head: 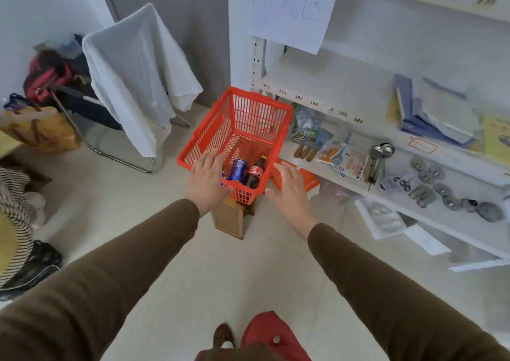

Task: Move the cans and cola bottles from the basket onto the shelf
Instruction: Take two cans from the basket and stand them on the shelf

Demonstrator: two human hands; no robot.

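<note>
Two hands reach out over a red basket [242, 129] that sits on a small wooden stand [230, 218] on the floor. The left hand [207, 180] hovers at the basket's near left rim, fingers straight and slightly apart, gripping nothing. Inside the basket, at its near end, lie a blue can [238, 170] and, just right of it, a cola bottle [255, 174]. The right hand [289, 189] is spread open just right of the basket. Farther right stands the white shelf [400, 134] with assorted small goods.
</note>
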